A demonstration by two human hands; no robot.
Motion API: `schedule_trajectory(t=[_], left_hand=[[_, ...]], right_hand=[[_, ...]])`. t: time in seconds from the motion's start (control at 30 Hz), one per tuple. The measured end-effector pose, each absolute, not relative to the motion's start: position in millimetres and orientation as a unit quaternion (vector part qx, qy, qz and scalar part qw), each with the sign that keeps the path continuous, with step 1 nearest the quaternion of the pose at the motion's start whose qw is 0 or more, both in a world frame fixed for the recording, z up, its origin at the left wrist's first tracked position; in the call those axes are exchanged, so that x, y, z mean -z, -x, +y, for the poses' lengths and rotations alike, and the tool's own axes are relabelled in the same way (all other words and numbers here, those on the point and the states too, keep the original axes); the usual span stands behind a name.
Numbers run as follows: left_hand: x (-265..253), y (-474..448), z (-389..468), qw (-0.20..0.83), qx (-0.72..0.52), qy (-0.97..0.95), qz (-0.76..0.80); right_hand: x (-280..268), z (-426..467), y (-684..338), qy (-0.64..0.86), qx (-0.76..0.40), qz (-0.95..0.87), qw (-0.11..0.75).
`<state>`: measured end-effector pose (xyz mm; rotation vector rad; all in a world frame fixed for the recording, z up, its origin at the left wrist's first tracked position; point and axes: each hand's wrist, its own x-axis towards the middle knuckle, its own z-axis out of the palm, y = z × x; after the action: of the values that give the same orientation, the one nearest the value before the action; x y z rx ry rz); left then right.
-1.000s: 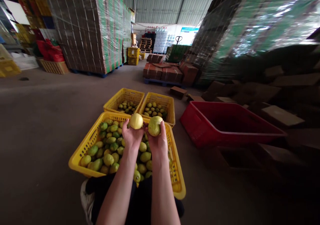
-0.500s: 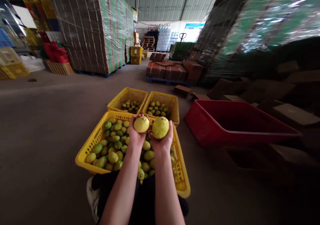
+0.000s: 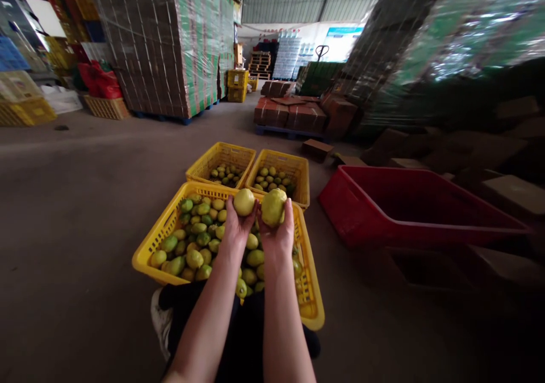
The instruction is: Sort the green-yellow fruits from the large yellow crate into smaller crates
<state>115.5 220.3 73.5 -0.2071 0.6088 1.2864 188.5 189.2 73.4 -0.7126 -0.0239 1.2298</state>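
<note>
Head view: my left hand cups a yellow lemon, my right hand wraps a greener lemon, both above the near crate's far edge; I'd rotate each slowly, fingers loose, checking colour

Both bare forearms extended forward from the bottom edge, roughly parallel, converging at the wrists. Left hand was raised palm-up, fingers curled around a lemon at the fingertips. Right hand was at the same height, just beside the left, fingers wrapped around a second lemon. Wrists were nearly touching. Dark-clad legs showed beneath the arms.
</note>
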Motion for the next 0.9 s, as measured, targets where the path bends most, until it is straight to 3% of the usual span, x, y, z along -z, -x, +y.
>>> schedule_trajectory(t=[0.23, 0.5, 0.9], left_hand=[[-86, -111, 209, 0.77, -0.589, 0.061, 0.239], [-71, -115, 216, 0.667, -0.675, 0.006, 0.315], [-81, -108, 210, 0.701, -0.626, 0.013, 0.34]], right_hand=[[-66, 189, -197, 0.324, -0.58, -0.036, 0.746], [-55, 204, -196, 0.361, -0.547, 0.049, 0.754], [-62, 193, -196, 0.353, -0.577, -0.02, 0.736]])
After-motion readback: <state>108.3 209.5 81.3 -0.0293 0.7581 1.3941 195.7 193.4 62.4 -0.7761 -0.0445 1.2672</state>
